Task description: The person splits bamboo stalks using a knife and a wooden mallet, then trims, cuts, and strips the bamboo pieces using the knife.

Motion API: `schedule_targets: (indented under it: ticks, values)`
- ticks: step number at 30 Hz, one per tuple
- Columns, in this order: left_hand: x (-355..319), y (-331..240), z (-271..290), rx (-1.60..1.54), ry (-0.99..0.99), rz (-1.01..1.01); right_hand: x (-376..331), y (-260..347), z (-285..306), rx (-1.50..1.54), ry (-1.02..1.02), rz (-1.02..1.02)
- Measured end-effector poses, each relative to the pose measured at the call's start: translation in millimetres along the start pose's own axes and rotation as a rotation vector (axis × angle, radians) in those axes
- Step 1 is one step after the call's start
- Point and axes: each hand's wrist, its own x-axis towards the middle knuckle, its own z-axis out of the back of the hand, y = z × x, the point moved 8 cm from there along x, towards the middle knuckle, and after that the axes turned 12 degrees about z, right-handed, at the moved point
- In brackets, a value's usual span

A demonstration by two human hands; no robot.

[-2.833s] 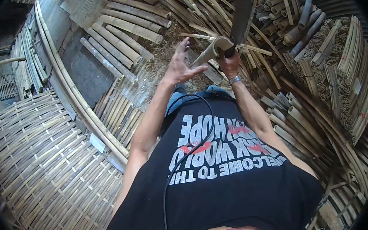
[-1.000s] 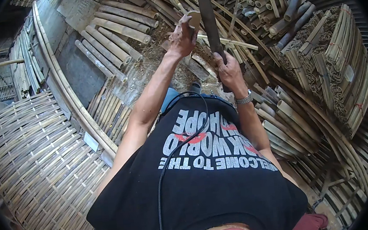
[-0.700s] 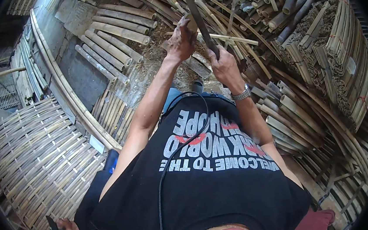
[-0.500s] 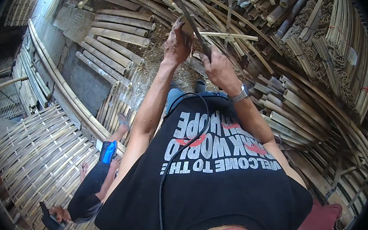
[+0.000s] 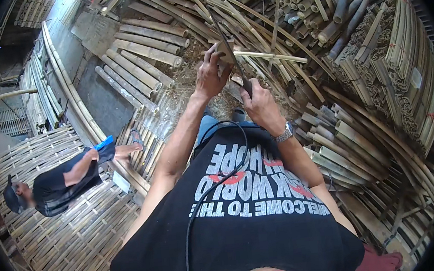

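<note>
Now co-worker (image 5: 61, 182) fully in view left; right hand (image 5: 258, 103) still gripping blade (image 5: 227, 49).

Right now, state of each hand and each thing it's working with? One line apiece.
left hand: closed around the bamboo piece, holding it up.
right hand: shut on the knife handle.
bamboo piece: short, held in the left hand, blade set against it.
knife: long dark blade, pointing away from the person, resting on the bamboo piece.
thin bamboo strip: pale, sticking out to the right beside the piece.
wristwatch: on the right wrist.
</note>
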Motion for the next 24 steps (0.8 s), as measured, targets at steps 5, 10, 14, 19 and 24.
schedule_targets:
  ticks: [5,10,14,19,24]
  values:
    - [-11,12,-4,-0.005,-0.032,0.058,-3,4,-5,0.017,0.035,-0.055]
    - [-14,14,-7,-0.072,0.035,0.103,-6,4,-4,0.028,0.005,-0.046]
    - [-12,9,0,-0.131,-0.026,0.068,-6,6,-3,0.025,-0.018,-0.021]
    - [-15,-11,46,-0.072,-0.148,0.052,-14,55,32,-0.124,0.035,0.25]
    - [-4,-79,93,-0.207,-0.215,0.006,-36,62,44,0.049,-0.024,0.101]
